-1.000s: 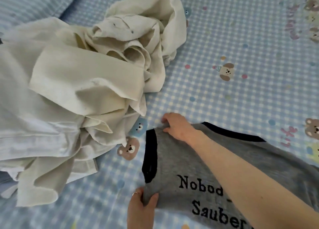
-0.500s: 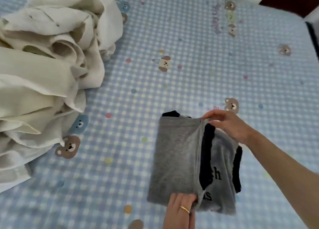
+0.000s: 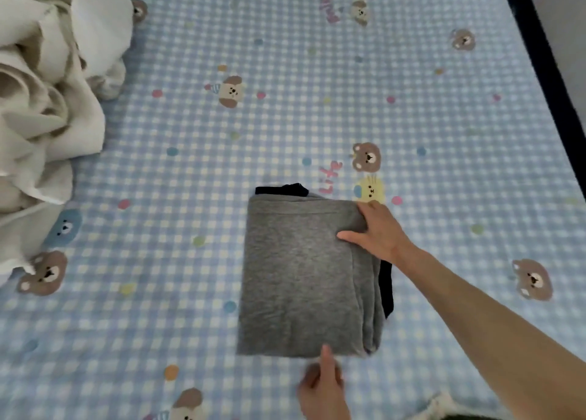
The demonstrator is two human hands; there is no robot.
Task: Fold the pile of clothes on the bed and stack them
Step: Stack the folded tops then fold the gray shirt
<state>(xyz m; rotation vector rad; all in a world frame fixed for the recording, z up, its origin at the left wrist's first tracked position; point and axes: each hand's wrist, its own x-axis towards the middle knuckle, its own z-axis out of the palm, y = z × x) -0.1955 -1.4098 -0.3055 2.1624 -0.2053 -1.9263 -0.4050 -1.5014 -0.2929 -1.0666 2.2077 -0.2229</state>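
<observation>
Grey shirt (image 3: 301,277): right hand (image 3: 379,232) flat on it, left hand (image 3: 323,384) fingertip touching.

Bright, even daylight; soft blur, faint shadows.

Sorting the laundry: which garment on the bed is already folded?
The grey shirt under the right hand, a flat rectangle; the cream clothes at left lie crumpled.

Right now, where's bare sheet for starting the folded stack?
Free: the wide strip of bed sheet beyond the folded grey shirt, running right to the bed edge, and the band between shirt and cream clothes pile. Crowded: the left side under that pile, and the shirt itself, with right hand and left hand on it.
</observation>
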